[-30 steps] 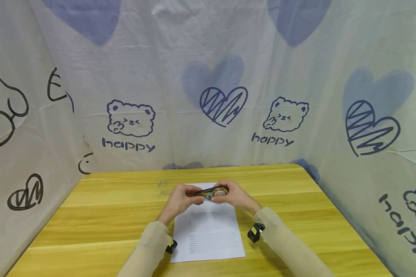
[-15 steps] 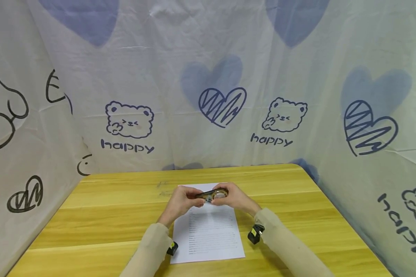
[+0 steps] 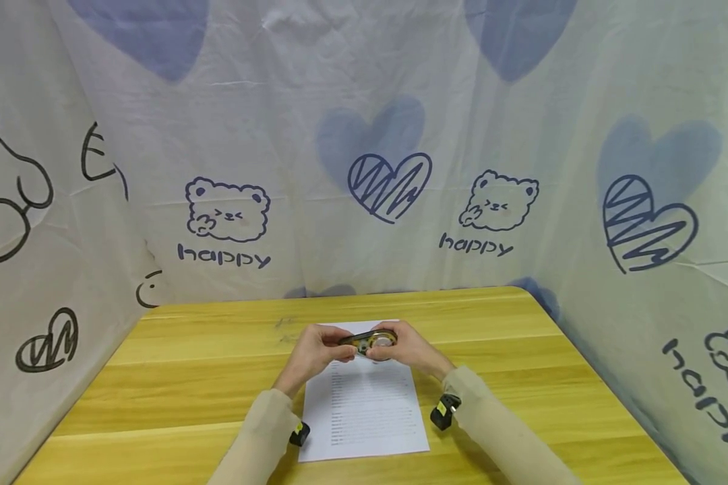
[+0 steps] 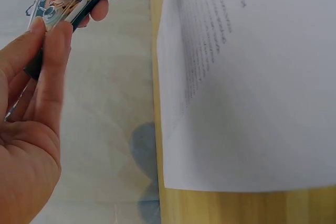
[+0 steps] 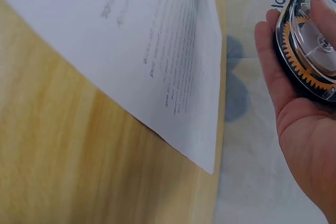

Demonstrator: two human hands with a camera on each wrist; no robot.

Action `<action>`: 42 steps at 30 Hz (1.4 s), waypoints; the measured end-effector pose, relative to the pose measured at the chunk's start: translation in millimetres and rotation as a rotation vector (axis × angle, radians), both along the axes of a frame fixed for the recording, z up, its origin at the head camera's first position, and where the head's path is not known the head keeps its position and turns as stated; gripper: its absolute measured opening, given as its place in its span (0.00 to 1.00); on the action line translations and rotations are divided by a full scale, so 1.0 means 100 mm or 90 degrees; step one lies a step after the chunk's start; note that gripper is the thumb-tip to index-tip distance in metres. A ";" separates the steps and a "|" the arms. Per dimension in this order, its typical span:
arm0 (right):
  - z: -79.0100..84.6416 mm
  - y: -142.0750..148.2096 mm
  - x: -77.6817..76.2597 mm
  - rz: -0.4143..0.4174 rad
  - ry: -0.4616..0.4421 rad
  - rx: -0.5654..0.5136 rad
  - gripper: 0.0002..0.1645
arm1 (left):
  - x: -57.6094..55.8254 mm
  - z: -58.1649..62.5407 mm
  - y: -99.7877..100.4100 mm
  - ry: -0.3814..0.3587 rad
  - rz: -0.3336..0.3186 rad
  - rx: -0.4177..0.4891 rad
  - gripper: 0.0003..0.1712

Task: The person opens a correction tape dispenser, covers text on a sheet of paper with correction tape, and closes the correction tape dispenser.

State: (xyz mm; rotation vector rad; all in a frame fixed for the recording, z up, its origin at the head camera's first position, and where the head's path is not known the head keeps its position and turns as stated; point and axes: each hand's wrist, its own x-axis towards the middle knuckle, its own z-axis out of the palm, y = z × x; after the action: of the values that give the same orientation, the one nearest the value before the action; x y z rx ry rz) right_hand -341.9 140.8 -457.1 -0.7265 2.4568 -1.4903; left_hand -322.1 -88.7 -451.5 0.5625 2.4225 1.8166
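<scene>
A correction tape dispenser [image 3: 365, 344] with a clear case and an orange gear wheel is held up between both hands over the upper part of a printed sheet [image 3: 370, 417]. My left hand [image 3: 317, 350] pinches its narrow end between thumb and fingers. On the wide end, my right hand [image 3: 408, 345] grips with the thumb across the clear face and the fingers behind. The right wrist view shows the toothed orange gear [image 5: 296, 56] and the white reel inside the case. In the left wrist view, the fingers partly cover the dispenser [image 4: 79, 3].
The sheet of text lies on a yellow wood-grain table [image 3: 188, 377]. White cloth [image 3: 315, 135] printed with hearts and bears hangs behind the table and along both sides. A small black camera [image 3: 443, 411] is strapped at the right wrist, another [image 3: 300, 433] at the left.
Both hands keep their hold on the correction tape dispenser. It has shifted very slightly to the left, and its clear face shows a little more than half a second ago.
</scene>
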 end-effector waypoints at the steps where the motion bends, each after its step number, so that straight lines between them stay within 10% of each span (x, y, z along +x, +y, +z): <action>1: 0.00 -0.01 0.00 0.000 0.003 0.005 0.19 | 0.00 -0.01 -0.01 0.008 0.003 -0.011 0.13; 6: 0.03 -0.04 -0.03 0.010 0.043 0.061 0.17 | -0.02 -0.01 -0.05 0.051 0.034 -0.076 0.11; 25: 0.09 -0.20 0.06 0.070 -0.037 0.024 0.16 | -0.04 0.07 -0.05 0.110 0.118 -0.026 0.20; 42: 0.15 -0.38 0.14 0.066 -0.037 0.005 0.21 | 0.03 0.04 0.00 0.187 0.121 -0.161 0.28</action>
State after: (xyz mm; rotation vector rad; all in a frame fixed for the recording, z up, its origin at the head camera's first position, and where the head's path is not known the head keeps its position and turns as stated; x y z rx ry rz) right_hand -327.4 102.9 -441.9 -0.7848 2.3437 -1.4436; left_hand -319.5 -89.1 -447.5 0.6338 2.9360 1.5420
